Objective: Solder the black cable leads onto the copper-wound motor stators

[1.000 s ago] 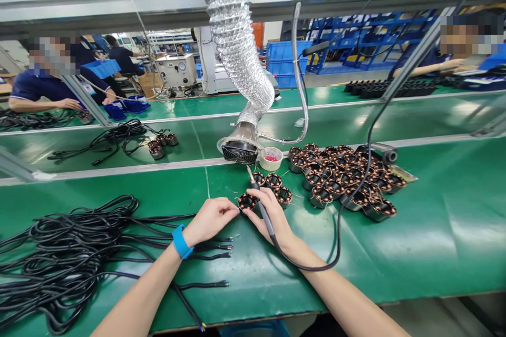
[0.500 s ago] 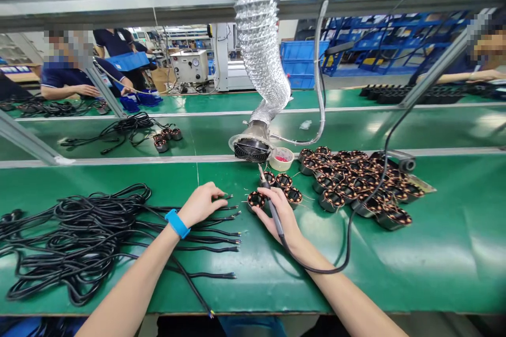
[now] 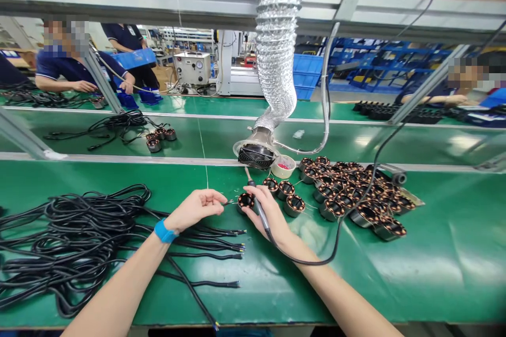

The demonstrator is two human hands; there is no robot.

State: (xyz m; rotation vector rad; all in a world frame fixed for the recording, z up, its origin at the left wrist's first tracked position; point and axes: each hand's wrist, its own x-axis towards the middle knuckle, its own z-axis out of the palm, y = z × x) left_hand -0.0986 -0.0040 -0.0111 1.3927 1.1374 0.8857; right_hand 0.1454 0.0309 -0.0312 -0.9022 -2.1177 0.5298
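Note:
My left hand [image 3: 195,209], with a blue band at the wrist, is closed in a pinch on a black cable; its stripped end [image 3: 228,201] pokes out toward a copper-wound stator [image 3: 245,201]. My right hand [image 3: 271,213] wraps round a soldering iron [image 3: 261,215], its tip pointing up and away from me. Thumb and fingers of that same hand also rest against the stator's right side. Three more stators [image 3: 294,204] stand just right of it. Several other cable ends [image 3: 233,246] lie below my left hand, running from a coiled heap of black cables [image 3: 79,242].
A fume extraction duct [image 3: 276,58] hangs above, its fan [image 3: 256,156] just beyond my hands. Beside it stands a round tub [image 3: 283,167] with red contents. Many stators [image 3: 356,189] crowd the right. The iron's cord [image 3: 336,245] loops over my right forearm. Co-workers sit across the bench.
My right hand has shifted left with the iron and the stator, away from the other stators. The cable end in my left hand now sits close to the stator. The view has tilted slightly.

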